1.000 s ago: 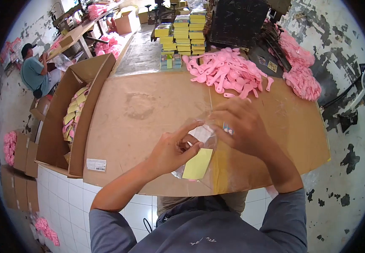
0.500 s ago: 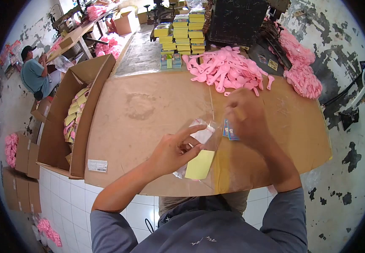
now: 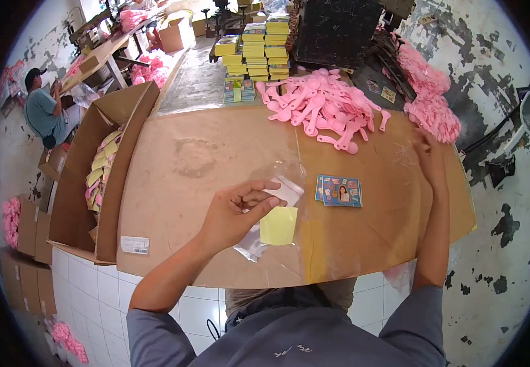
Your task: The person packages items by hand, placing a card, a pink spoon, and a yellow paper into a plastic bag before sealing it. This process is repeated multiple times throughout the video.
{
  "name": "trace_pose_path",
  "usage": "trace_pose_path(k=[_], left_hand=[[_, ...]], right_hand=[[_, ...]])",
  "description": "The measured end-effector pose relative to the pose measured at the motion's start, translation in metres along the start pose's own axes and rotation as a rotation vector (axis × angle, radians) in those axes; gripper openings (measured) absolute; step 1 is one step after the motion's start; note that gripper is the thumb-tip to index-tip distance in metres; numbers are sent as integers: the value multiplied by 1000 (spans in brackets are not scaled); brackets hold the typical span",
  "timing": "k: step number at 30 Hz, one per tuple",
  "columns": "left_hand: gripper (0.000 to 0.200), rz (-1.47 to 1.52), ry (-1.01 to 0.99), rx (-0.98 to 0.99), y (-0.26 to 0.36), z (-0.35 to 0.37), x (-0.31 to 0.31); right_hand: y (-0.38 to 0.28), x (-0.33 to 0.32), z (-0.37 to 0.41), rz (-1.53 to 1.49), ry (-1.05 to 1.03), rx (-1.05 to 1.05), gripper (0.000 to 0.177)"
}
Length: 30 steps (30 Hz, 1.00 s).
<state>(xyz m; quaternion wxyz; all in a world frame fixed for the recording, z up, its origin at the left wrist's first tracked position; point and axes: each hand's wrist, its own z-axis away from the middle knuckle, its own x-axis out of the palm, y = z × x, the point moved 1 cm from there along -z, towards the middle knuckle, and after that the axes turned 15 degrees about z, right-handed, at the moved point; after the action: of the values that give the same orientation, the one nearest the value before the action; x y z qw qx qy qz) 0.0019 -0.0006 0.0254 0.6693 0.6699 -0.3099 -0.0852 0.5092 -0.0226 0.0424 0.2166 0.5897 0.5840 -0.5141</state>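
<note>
My left hand [image 3: 237, 211] has its thumb and fingers closed on a clear plastic bag [image 3: 251, 246] near the front middle of the cardboard-covered table. A yellow card [image 3: 278, 226] shows at the bag, below my fingertips. Out to the right, my right hand [image 3: 425, 150] is low over the table beside some thin clear pieces [image 3: 404, 154]; its fingers are blurred. Between the hands lie a few overlapping blue picture cards [image 3: 343, 192]. Beyond them is a heap of pink plastic spoons [image 3: 326, 107].
A long open carton [image 3: 127, 162] with yellow cards and pink pieces stands left. Stacks of yellow-edged cards [image 3: 254, 52] and a black board [image 3: 333, 33] stand behind. Pink bundles [image 3: 427, 92] lie back right. A person [image 3: 44, 110] sits far left.
My right hand has moved from above the blue cards to the right side, uncovering them. Several pink spoons now lie nearer at the heap's front. The view has shifted slightly.
</note>
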Motion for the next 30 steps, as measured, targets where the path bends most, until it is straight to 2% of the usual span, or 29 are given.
trace_pose_path(k=[2, 4, 6, 9, 12, 15, 18, 20, 21, 23, 25, 26, 28, 30], left_hand=[[29, -30, -19, -40, 0, 0, 0], [30, -42, -32, -49, 0, 0, 1], [30, -53, -40, -54, 0, 1, 2], [32, -55, -41, -44, -4, 2, 2], [34, -49, -60, -18, -8, 1, 0], [35, -66, -72, -16, -8, 1, -4], [34, -56, -53, 0, -8, 2, -6], [34, -48, -49, 2, -6, 1, -5], [33, -29, -46, -2, -7, 1, -5], [31, 8, -47, -12, -8, 0, -4], [26, 2, -25, -21, -7, -1, -1], [24, -2, -14, -24, -7, -1, 1], [21, -46, -17, -56, -8, -1, -3], [19, -58, -23, -59, -9, -2, -5]], right_hand=[[-89, -12, 27, -87, -129, -268, 44], [-133, 6, 47, -251, -280, -483, 47], [-192, 0, 72, -413, -462, -541, 49], [-233, 19, 87, -547, -435, -710, 54], [-249, 18, 87, -651, -716, -547, 43], [-230, 24, 75, -524, -746, -481, 27], [-207, -8, 66, -592, -589, -329, 15], [-145, -28, 50, -689, -574, -383, 16], [-110, -29, 36, -918, -464, -532, 16], [-37, -35, 6, -1255, -405, -623, 18], [-18, -43, -3, -737, -320, -445, 23], [-8, -42, -5, -116, -167, -308, 26], [1, -39, -8, 540, 155, -184, 29], [20, -22, -4, 624, 463, -238, 32]])
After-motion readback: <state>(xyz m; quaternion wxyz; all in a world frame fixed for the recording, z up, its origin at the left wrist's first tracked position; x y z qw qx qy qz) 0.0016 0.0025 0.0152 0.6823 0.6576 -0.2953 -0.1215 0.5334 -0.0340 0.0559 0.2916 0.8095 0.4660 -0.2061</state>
